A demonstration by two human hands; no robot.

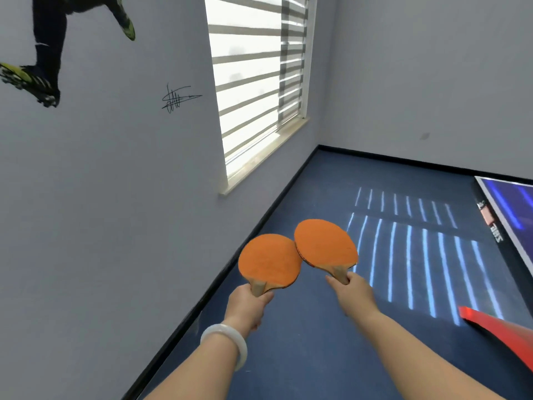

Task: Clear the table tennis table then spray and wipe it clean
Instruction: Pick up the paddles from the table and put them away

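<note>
At frame centre our left hand [248, 304] grips one bat [269, 259], our right hand [353, 293] another bat [324, 243], rims touching

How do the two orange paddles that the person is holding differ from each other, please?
The left paddle sits lower and nearer the wall, gripped by the left hand, whose wrist wears a white bangle. The right paddle is higher, held by the bare-wristed right hand; its blade edge overlaps the left paddle's. Both show orange rubber and wooden handles, over blue floor.

Smooth, rounded white bangle [227, 343] is worn on the left wrist; both forearms are left bare, unsleeved.
</note>
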